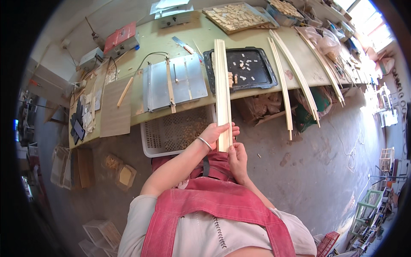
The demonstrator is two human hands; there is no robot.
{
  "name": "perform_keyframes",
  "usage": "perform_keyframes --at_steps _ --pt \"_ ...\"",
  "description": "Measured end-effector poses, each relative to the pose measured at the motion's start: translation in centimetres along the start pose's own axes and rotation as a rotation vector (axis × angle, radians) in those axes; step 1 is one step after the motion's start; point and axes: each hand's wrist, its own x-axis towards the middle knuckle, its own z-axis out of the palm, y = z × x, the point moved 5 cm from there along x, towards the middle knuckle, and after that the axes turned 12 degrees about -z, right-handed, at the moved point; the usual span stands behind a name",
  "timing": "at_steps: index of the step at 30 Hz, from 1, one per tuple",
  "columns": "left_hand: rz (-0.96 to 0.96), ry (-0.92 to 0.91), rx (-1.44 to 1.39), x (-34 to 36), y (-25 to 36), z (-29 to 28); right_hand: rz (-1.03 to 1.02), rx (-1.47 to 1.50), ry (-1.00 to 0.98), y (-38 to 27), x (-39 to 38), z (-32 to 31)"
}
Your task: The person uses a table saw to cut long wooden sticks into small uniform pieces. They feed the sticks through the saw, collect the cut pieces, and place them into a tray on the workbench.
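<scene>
Nearest: one bundle of pale wood strips (221, 85), its near end in front of the apron (205, 201), its far part lying over a black tray (267, 56); left hand (212, 134) wrapped around it, fingers closed, right hand (238, 157) just nearer, thumb and fingers gripping its right edge. Next, a white plastic basket (148, 145) under the green table (143, 47); on top, a metal plate (158, 79) left of the tray, and farthest, a board of small wood blocks (237, 18).

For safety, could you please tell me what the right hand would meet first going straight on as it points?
The right hand would likely meet the long, pale wooden strips first; its fingers seem to touch them.
</scene>
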Motion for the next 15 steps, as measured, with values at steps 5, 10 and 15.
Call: perform_keyframes --at_steps 5,10,15 --pt "0.011 -0.042 -0.031 -0.2 -0.1 -0.5 0.014 0.087 -0.068 0.5 -0.6 0.1" --pt "0.029 -0.058 -0.052 -0.3 -0.6 -1.7 -0.085 -0.124 -0.091 -0.4 0.9 1.3" --pt "0.122 -0.021 0.102 -1.4 -0.3 -3.3 -0.114 -0.303 -0.23 -2.0 2.5 -0.1"
